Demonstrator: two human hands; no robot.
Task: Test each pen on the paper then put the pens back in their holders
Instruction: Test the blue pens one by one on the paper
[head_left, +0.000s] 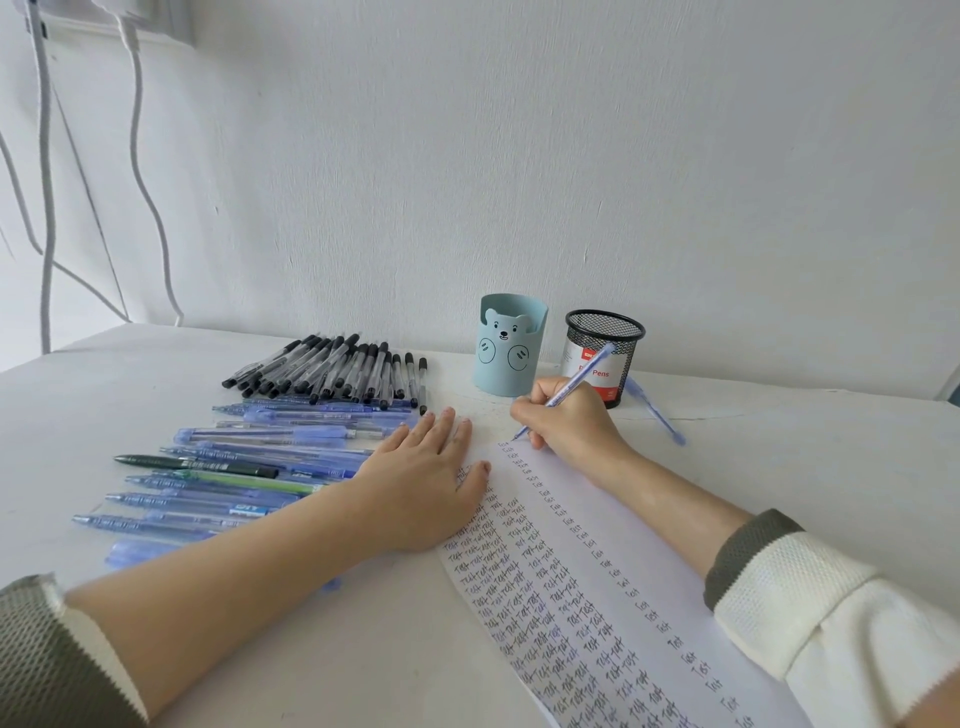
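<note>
Head view showed a white counter set against a plain white wall, with white cables hanging down the wall at far left. Showed a long sheet of paper lying on the counter from the near right edge toward the back, filled with columns of the word "Test". Pinched a blue pen in the right grip, fingers curled round the barrel, tip touching the far end of the paper. Lay flat as the left grip, fingers straight and holding nothing, palm resting on the paper's left edge. Showed two holders standing at the back near the wall: a light blue bear cup and, just to its right, a black mesh cup with a white and red label visible through it. Showed a loose blue pen on the counter just right of the mesh cup. Showed black-capped pens in a row left of the bear cup and, nearer, a row of blue pens with one dark green pen among them, partly hidden by the left forearm.
</note>
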